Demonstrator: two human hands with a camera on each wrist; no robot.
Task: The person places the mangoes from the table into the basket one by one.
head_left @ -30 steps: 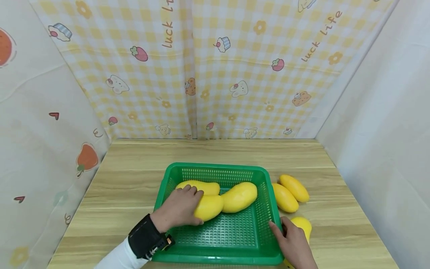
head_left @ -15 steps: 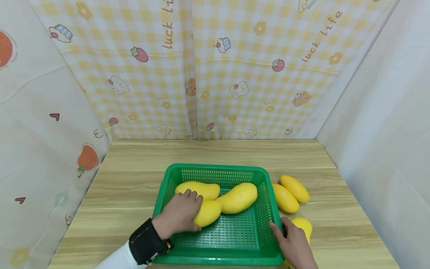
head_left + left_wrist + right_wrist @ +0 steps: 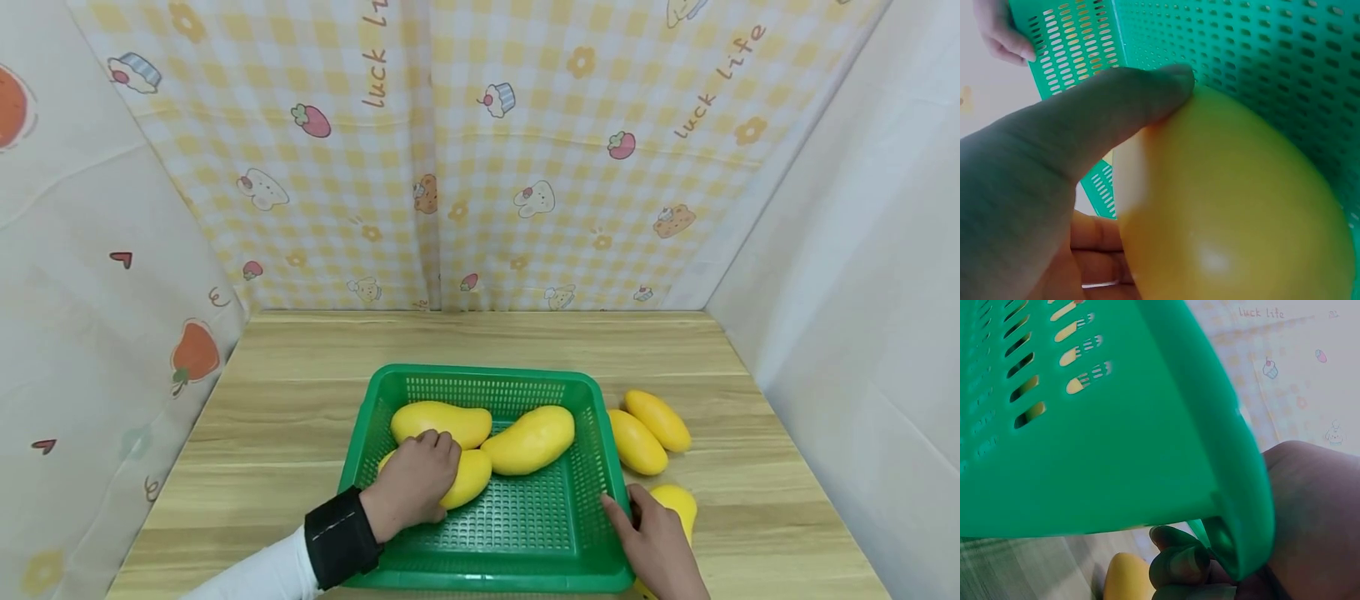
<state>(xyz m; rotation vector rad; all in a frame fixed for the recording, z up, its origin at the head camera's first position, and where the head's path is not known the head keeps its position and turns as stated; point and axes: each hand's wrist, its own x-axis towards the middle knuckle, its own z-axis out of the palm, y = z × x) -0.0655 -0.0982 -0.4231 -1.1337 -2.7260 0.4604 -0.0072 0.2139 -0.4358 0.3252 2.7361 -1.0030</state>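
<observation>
My left hand grips a yellow mango inside the green plastic basket. In the left wrist view the thumb lies over one side of that mango and the fingers curl behind it, close to the perforated basket wall. Two more mangoes lie in the basket, one at the back left and one to the right. My right hand holds the basket's right rim near the front corner. From the right wrist, its fingers curl under the rim.
Right of the basket, two smaller mangoes lie side by side on the wooden table. Another yellow mango is partly hidden behind my right hand. A checked curtain closes off the back, with pale cloth at both sides.
The gripped mango has come slightly toward the front left, away from the back one. My left hand has then shifted right along it, uncovering its left end. The right hand stays put.
</observation>
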